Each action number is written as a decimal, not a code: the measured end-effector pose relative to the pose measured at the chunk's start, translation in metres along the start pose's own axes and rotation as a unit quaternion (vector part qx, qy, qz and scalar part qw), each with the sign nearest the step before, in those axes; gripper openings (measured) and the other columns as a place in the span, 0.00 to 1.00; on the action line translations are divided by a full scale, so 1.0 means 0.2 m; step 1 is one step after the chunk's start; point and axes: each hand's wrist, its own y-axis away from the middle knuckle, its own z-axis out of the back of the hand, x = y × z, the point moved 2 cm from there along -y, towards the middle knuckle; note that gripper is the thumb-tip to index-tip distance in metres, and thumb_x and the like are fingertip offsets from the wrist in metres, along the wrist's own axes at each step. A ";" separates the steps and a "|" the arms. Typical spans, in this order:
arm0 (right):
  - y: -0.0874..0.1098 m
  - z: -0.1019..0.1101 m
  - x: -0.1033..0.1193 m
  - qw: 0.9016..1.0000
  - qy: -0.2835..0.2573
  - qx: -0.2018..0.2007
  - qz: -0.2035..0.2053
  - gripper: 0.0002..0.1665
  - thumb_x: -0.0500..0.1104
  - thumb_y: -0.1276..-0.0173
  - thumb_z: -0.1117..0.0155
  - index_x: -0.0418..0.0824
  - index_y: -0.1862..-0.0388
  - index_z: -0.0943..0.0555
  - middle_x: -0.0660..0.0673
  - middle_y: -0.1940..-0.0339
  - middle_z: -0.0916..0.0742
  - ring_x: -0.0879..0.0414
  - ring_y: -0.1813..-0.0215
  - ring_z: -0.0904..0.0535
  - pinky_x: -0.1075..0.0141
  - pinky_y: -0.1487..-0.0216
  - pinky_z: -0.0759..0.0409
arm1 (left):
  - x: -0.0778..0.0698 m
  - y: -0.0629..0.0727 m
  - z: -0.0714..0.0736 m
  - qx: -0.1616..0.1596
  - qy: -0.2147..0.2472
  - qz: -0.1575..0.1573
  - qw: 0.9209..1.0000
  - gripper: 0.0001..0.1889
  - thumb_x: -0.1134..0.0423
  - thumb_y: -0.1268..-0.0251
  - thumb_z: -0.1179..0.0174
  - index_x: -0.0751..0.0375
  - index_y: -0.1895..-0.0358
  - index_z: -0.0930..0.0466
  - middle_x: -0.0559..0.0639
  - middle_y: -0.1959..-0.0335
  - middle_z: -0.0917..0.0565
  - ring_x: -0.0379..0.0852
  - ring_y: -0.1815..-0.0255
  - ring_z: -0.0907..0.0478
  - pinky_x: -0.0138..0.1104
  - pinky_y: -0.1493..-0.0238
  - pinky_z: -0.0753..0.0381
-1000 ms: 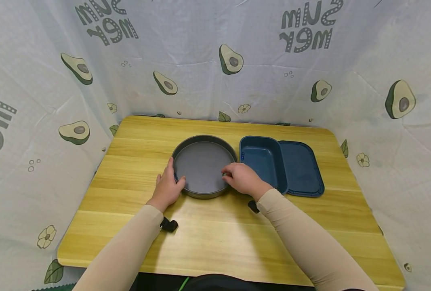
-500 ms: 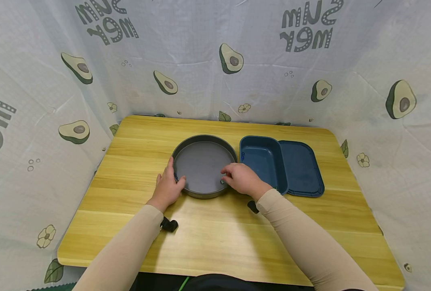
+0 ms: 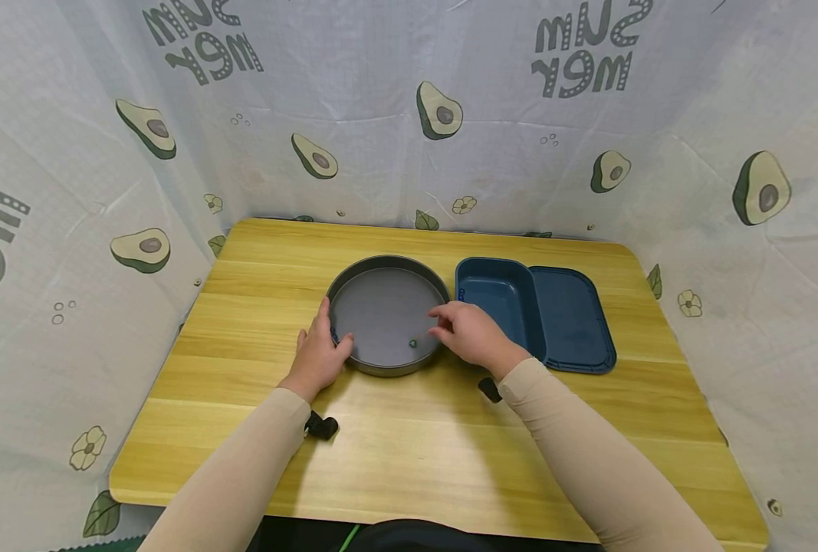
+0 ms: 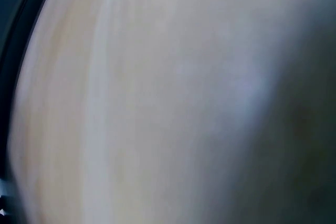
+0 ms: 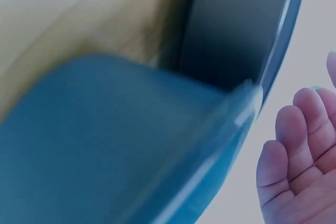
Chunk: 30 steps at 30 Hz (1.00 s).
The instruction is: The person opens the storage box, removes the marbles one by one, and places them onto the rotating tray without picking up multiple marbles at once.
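A round grey cake pan (image 3: pixel 381 310) stands on the table. My left hand (image 3: pixel 315 356) rests at its left rim, fingers straight along the outer side and thumb reaching over the rim. Beside that thumb a small dark blue piece (image 3: pixel 334 335) shows at the pan's inner wall. On the pan floor lies a tiny green piece (image 3: pixel 412 343), too small to identify. Just right of it, over the right rim, is my right hand (image 3: pixel 474 333), its thumb and index finger apart with nothing visible between them. In the right wrist view, the right hand's fingers (image 5: pixel 291 135) are loosely extended.
A blue rectangular container (image 3: pixel 494 295) stands close to the pan's right side, with small blue bits (image 3: pixel 461 294) at its left inner wall. Its right side overlaps a flat blue lid (image 3: pixel 577 322). The wooden table (image 3: pixel 395 460) has a patterned curtain (image 3: pixel 374 92) behind it.
My right hand has parted its thumb and finger and drawn back to the right, leaving the green piece in plain view on the pan floor. The left hand stays put.
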 end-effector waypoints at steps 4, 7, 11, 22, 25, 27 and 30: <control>0.03 0.04 -0.04 1.000 -0.004 -0.009 -0.020 0.23 0.44 0.23 0.32 0.34 0.35 0.17 0.44 0.55 0.13 0.52 0.56 0.17 0.55 0.49 0.15 | -0.01 0.00 0.00 0.003 0.001 0.002 1.000 0.49 0.47 0.21 0.47 0.50 0.12 0.71 0.59 0.11 0.52 0.58 0.12 0.51 0.65 0.16 0.65; 0.05 0.06 -0.09 0.999 0.006 0.003 -0.046 0.23 0.44 0.23 0.33 0.35 0.35 0.17 0.42 0.51 0.13 0.50 0.52 0.16 0.53 0.47 0.15 | -0.01 0.00 0.00 0.003 0.000 0.003 1.000 0.49 0.47 0.21 0.47 0.50 0.12 0.71 0.59 0.12 0.52 0.58 0.12 0.51 0.65 0.16 0.65; 0.07 0.07 -0.16 0.996 0.018 0.038 -0.082 0.23 0.45 0.23 0.33 0.36 0.34 0.18 0.39 0.45 0.12 0.46 0.45 0.15 0.50 0.42 0.15 | -0.02 0.01 0.01 0.004 -0.002 0.004 1.000 0.49 0.47 0.21 0.47 0.50 0.12 0.71 0.59 0.11 0.53 0.58 0.12 0.52 0.65 0.15 0.65; 0.11 0.06 -0.27 0.990 0.036 0.079 -0.113 0.22 0.44 0.23 0.33 0.35 0.36 0.18 0.39 0.46 0.11 0.45 0.46 0.15 0.49 0.41 0.15 | -0.03 0.01 0.01 0.009 -0.005 0.008 1.000 0.49 0.47 0.21 0.48 0.49 0.12 0.73 0.59 0.11 0.54 0.59 0.11 0.52 0.65 0.16 0.66; 0.11 0.05 -0.29 0.986 0.061 0.107 -0.108 0.20 0.43 0.24 0.32 0.35 0.38 0.17 0.39 0.49 0.11 0.46 0.49 0.15 0.49 0.43 0.15 | -0.03 0.01 0.01 0.009 -0.003 0.008 1.000 0.49 0.47 0.20 0.47 0.49 0.12 0.73 0.59 0.11 0.53 0.59 0.12 0.52 0.65 0.16 0.66; 0.12 0.03 -0.30 0.984 0.072 0.124 -0.109 0.20 0.43 0.25 0.32 0.35 0.40 0.17 0.39 0.47 0.11 0.45 0.47 0.14 0.49 0.41 0.15 | -0.03 0.02 0.01 0.009 -0.003 0.009 1.000 0.49 0.47 0.20 0.48 0.49 0.12 0.73 0.59 0.11 0.53 0.59 0.12 0.52 0.64 0.15 0.65; 0.12 0.02 -0.31 0.980 0.083 0.144 -0.109 0.19 0.42 0.26 0.31 0.34 0.42 0.16 0.37 0.46 0.11 0.43 0.44 0.14 0.47 0.39 0.16 | -0.03 0.02 0.01 0.009 -0.003 0.008 1.000 0.49 0.47 0.20 0.47 0.49 0.12 0.73 0.59 0.11 0.53 0.59 0.12 0.51 0.64 0.15 0.65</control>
